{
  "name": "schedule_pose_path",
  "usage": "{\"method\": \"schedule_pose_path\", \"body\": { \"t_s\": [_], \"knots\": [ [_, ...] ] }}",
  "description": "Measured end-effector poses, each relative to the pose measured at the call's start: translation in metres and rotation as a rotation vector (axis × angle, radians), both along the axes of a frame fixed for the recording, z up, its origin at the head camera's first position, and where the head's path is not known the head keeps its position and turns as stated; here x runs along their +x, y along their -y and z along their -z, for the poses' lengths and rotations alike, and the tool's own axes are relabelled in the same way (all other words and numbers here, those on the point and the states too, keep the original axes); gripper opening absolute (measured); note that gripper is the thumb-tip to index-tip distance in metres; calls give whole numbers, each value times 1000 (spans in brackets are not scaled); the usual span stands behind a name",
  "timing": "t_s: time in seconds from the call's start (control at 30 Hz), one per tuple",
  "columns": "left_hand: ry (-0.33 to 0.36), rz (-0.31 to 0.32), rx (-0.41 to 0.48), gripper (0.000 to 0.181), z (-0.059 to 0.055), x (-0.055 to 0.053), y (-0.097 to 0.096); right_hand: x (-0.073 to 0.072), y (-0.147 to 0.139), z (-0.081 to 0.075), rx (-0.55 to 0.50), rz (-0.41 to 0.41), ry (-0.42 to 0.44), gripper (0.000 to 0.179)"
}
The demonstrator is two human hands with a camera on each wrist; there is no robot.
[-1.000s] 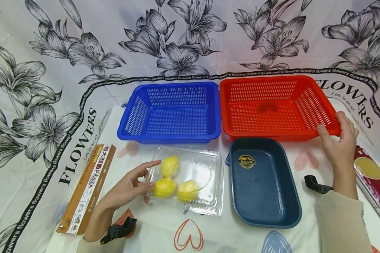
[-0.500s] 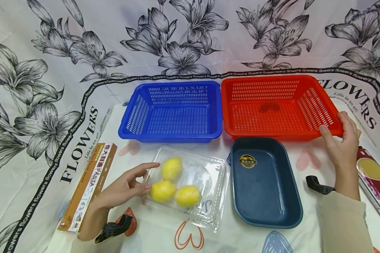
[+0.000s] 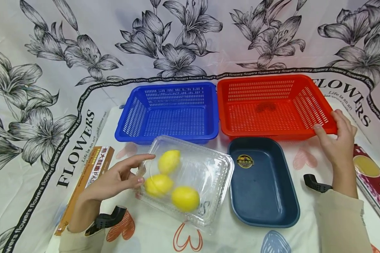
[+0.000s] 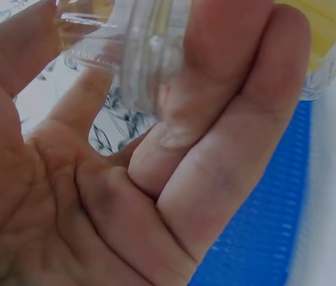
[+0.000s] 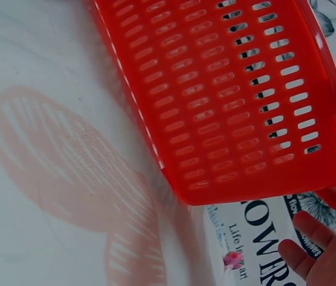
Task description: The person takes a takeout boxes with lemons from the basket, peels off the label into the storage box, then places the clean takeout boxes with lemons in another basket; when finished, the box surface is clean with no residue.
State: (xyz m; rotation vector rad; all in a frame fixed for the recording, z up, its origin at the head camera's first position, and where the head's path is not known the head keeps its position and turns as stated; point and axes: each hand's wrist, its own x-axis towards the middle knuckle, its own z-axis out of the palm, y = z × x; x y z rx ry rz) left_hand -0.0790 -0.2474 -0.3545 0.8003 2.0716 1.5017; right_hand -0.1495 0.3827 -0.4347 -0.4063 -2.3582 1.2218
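A clear plastic clamshell box [image 3: 209,168] with three lemons [image 3: 185,199] inside is gripped at its left edge by my left hand [image 3: 114,179]. The box sits tilted, and its right corner overlaps the dark tray's edge. In the left wrist view, fingers [image 4: 215,149] bend under the box rim [image 4: 141,59], and yellow shows through the plastic. At the far right, my right hand [image 3: 339,140] holds the front right corner of a red slotted basket [image 3: 272,133], thumb on the rim. The right wrist view shows the basket's side [image 5: 215,107] and part of that hand [image 5: 335,256].
A blue slotted basket [image 3: 168,138] stands behind the box, beside the red one. A dark blue tray [image 3: 263,189] lies in front of the red basket. A brown pasta box [image 3: 79,191] lies at the left, a dark red box [image 3: 375,186] at the right.
My left hand has raised and turned the box clockwise, so its right corner now reaches the tray and its back edge overlaps the blue basket's front. The right hand stays on the red basket.
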Motion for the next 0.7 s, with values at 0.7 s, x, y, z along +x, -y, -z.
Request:
{"method": "schedule_pose_path", "body": {
  "t_s": [0.7],
  "knots": [
    [-54, -79, 4, 61, -65, -65, -79, -2, -3, 2, 3, -24, -71, 63]
  ]
}}
